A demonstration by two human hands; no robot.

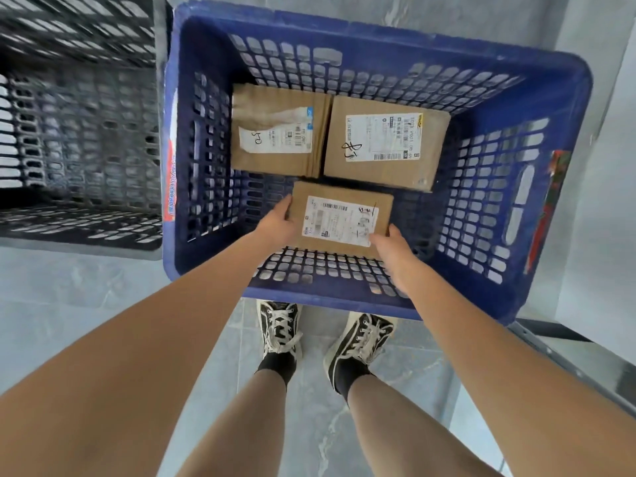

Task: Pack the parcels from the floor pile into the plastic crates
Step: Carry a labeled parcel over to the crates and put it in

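Crates first: you've got the blue crate (pixel 564 108) right under your hands, and a dark crate (pixel 79 132) off to your left looks empty. Two parcels (pixel 278 129) (pixel 385 142) sit just beyond your fingers. The small parcel (pixel 340 218) lies between your palms, long axis hand to hand, left hand (pixel 275 222) and right hand (pixel 392 249) both gripping its ends. Grey tiled floor (pixel 69 280) below.

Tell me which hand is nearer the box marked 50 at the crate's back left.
Left. The left hand grips the near box's left edge, just below the marked box; the right hand holds the opposite corner, farther away.
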